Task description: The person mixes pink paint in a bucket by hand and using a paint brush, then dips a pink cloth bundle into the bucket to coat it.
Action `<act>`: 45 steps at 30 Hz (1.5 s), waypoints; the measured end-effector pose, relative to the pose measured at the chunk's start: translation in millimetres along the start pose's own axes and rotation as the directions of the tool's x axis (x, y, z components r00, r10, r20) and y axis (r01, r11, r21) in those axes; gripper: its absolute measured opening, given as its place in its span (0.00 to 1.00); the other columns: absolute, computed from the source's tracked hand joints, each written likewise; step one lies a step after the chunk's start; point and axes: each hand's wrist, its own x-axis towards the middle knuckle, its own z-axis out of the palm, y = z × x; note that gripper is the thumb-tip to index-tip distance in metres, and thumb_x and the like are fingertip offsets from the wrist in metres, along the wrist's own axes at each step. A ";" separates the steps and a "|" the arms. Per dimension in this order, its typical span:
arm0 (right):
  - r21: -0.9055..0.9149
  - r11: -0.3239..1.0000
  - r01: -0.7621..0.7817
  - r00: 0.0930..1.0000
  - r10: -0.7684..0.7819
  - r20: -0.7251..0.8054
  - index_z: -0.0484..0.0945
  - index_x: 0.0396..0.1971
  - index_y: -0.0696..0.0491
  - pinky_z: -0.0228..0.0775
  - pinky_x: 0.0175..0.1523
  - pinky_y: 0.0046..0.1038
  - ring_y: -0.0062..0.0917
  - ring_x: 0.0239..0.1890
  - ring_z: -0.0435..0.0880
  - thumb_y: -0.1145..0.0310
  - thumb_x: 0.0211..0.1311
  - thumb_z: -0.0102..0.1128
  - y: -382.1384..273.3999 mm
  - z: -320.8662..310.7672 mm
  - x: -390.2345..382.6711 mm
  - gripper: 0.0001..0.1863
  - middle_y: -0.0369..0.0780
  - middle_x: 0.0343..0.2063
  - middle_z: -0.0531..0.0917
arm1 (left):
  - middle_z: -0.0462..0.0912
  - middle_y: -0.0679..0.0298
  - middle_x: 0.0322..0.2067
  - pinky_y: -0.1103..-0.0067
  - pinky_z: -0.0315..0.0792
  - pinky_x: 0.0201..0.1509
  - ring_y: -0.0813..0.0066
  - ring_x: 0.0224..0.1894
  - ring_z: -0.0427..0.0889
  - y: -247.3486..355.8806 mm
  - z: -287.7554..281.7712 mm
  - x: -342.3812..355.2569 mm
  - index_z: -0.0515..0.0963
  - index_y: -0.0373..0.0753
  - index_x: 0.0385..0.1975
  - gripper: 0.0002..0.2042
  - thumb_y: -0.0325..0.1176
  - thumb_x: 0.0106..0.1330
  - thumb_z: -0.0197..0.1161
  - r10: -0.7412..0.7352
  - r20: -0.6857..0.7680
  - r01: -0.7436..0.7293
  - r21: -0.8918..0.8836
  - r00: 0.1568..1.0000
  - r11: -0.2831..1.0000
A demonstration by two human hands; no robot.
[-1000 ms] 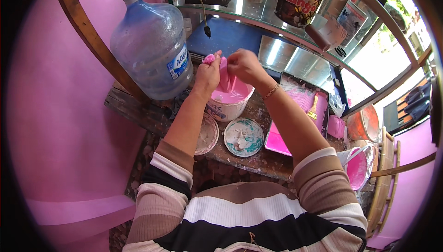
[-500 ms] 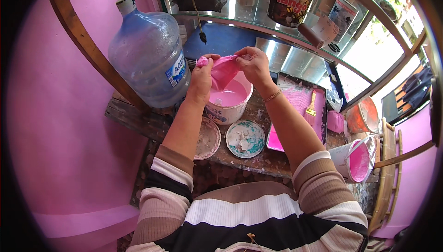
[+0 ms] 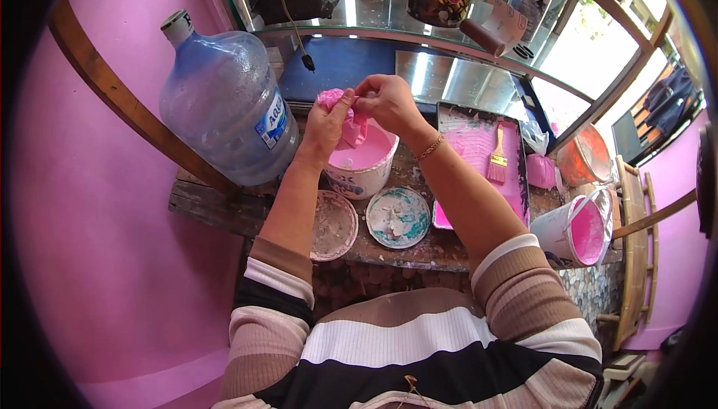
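Above a white bucket point(image 3: 357, 184) of pink liquid paint, a thin, crumpled pink sheet point(image 3: 354, 135) hangs between my hands. Whether it is plastic or cloth, I cannot tell. My left hand point(image 3: 323, 130) is closed round one side, with a bunched end sticking out past the fingers. On the other side, my right hand point(image 3: 387, 104) pinches its upper part. The sheet's lower end hangs over the bucket's opening, close to the paint. Two round, paint-crusted lids, one whitish and pink point(image 3: 334, 226) and one white and teal point(image 3: 399, 218), lie in front of the bucket.
A black paint tray point(image 3: 523, 156) with pink paint holds a flat brush point(image 3: 498, 156). A large blue water jug point(image 3: 224, 102) stands left. At right are a pink-lined white bucket point(image 3: 557, 231), an orange bucket point(image 3: 585, 156) and a pink bundle point(image 3: 541, 172). Behind stands a glass shelf point(image 3: 374, 16).
My hands have come closer together, and the pink sheet, stretched between them before, is now bunched up. The view has shifted slightly.
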 end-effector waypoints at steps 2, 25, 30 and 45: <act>0.000 0.999 0.036 0.999 -0.036 -0.010 0.81 0.27 0.62 0.73 0.33 0.23 0.20 0.25 0.80 0.76 0.44 0.62 -7.4 3.7 2.3 0.08 0.40 0.19 0.81 | 0.76 0.71 0.30 0.85 0.70 0.38 0.85 0.34 0.74 1.0 0.7 2.5 0.73 0.37 0.35 0.12 0.40 0.63 0.62 0.039 0.053 -0.047 0.157 0.998 0.987; 0.836 0.342 -0.428 0.897 0.273 0.347 0.70 0.49 0.63 0.77 0.37 0.30 0.30 0.30 0.82 0.76 0.59 0.55 21.1 18.2 -49.3 0.18 0.43 0.30 0.79 | 0.78 0.69 0.31 0.81 0.70 0.39 0.82 0.33 0.76 42.9 11.7 18.9 0.76 0.37 0.35 0.08 0.35 0.66 0.55 -0.021 -0.163 -0.002 -0.137 0.986 0.991; 0.704 0.672 -0.229 0.960 0.274 0.051 0.77 0.36 0.63 0.69 0.25 0.19 0.18 0.21 0.77 0.74 0.58 0.58 2.4 24.9 -44.9 0.09 0.40 0.24 0.81 | 0.78 0.68 0.32 0.81 0.70 0.40 0.81 0.34 0.76 34.0 5.9 24.5 0.76 0.36 0.36 0.10 0.36 0.67 0.53 -0.028 -0.131 0.020 -0.062 0.991 0.998; 0.358 0.919 -0.165 0.949 0.246 -0.195 0.81 0.31 0.61 0.68 0.23 0.19 0.15 0.18 0.76 0.80 0.53 0.57 7.5 32.4 -36.5 0.06 0.36 0.20 0.80 | 0.76 0.67 0.32 0.81 0.68 0.40 0.82 0.34 0.74 13.2 -7.6 39.7 0.75 0.35 0.37 0.11 0.36 0.69 0.49 0.067 -0.159 -0.025 0.254 0.985 0.967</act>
